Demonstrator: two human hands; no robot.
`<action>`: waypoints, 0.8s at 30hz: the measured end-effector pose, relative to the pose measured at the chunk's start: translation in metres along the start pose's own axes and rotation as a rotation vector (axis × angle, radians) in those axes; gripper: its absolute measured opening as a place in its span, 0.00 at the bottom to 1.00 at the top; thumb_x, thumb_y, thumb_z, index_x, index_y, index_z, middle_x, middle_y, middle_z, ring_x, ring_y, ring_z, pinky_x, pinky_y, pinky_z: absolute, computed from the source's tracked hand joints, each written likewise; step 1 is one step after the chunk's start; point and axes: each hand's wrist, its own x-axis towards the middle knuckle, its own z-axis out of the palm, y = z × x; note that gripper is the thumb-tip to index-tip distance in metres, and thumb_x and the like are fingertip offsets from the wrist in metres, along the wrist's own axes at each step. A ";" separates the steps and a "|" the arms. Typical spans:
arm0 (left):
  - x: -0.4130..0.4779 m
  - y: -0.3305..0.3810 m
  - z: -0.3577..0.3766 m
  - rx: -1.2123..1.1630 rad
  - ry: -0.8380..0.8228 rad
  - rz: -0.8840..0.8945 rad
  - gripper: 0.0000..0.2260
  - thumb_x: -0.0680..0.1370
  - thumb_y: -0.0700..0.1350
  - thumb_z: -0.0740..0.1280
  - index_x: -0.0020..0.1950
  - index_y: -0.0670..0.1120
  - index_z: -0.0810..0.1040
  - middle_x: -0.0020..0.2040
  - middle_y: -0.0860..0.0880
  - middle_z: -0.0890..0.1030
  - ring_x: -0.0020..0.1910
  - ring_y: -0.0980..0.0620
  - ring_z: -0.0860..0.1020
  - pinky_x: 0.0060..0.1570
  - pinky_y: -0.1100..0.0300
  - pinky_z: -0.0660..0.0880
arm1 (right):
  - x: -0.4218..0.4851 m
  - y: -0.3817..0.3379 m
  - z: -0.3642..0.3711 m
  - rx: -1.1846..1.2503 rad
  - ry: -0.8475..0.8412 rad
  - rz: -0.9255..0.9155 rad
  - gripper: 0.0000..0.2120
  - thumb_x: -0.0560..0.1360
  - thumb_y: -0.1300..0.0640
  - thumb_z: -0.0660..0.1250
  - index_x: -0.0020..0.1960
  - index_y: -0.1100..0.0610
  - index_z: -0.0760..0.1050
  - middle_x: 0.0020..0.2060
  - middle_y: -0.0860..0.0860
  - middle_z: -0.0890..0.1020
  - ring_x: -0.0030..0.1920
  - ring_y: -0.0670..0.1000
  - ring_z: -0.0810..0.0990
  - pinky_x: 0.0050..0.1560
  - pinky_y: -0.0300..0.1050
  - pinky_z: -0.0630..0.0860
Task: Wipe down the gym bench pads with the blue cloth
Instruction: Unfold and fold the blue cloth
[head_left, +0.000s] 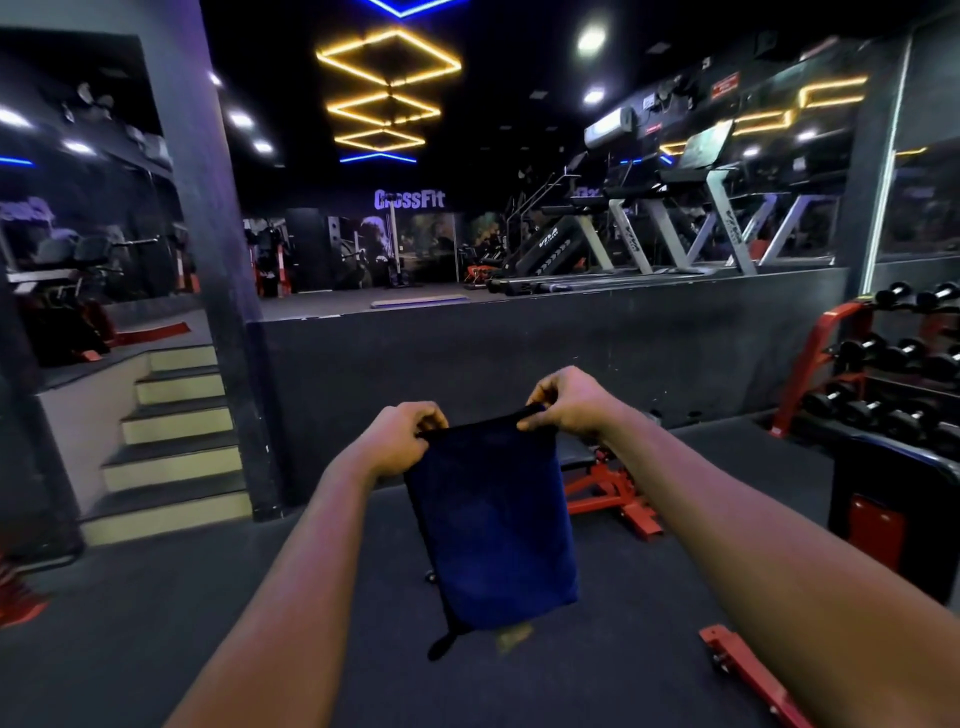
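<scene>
A dark blue cloth (493, 525) hangs in front of me, stretched between both hands at its top edge. My left hand (402, 439) pinches the top left corner and my right hand (569, 402) pinches the top right corner, a little higher. Behind the cloth stands a bench with a red frame (608, 493) on the dark floor; its pad is mostly hidden by the cloth and my right arm. Another black pad on a red base (883, 483) is at the right.
A dumbbell rack (893, 364) with a red frame stands at the right. Steps (176, 447) rise at the left beside a dark pillar (218, 260). A raised platform wall (519, 353) faces me, with treadmills (675, 228) on top. A red frame bar (748, 675) lies low right.
</scene>
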 end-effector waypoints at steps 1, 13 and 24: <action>0.001 0.004 0.000 0.004 -0.023 -0.003 0.17 0.73 0.30 0.63 0.48 0.52 0.78 0.49 0.52 0.82 0.50 0.53 0.81 0.53 0.57 0.79 | -0.001 0.001 0.002 0.020 -0.013 0.006 0.10 0.64 0.59 0.82 0.38 0.56 0.81 0.31 0.49 0.80 0.34 0.45 0.76 0.36 0.39 0.75; 0.014 0.065 0.019 -0.114 0.132 0.050 0.02 0.82 0.43 0.60 0.50 0.46 0.69 0.40 0.48 0.73 0.38 0.50 0.73 0.30 0.63 0.65 | -0.011 0.019 0.019 0.279 -0.058 -0.043 0.14 0.66 0.59 0.81 0.45 0.54 0.77 0.43 0.54 0.84 0.45 0.52 0.82 0.52 0.53 0.80; 0.001 0.051 -0.002 -0.185 0.715 -0.166 0.09 0.83 0.48 0.56 0.51 0.43 0.67 0.44 0.42 0.76 0.46 0.37 0.76 0.43 0.49 0.68 | -0.030 0.063 0.039 0.210 -0.175 0.183 0.09 0.74 0.60 0.74 0.52 0.63 0.82 0.44 0.57 0.85 0.43 0.54 0.82 0.49 0.54 0.81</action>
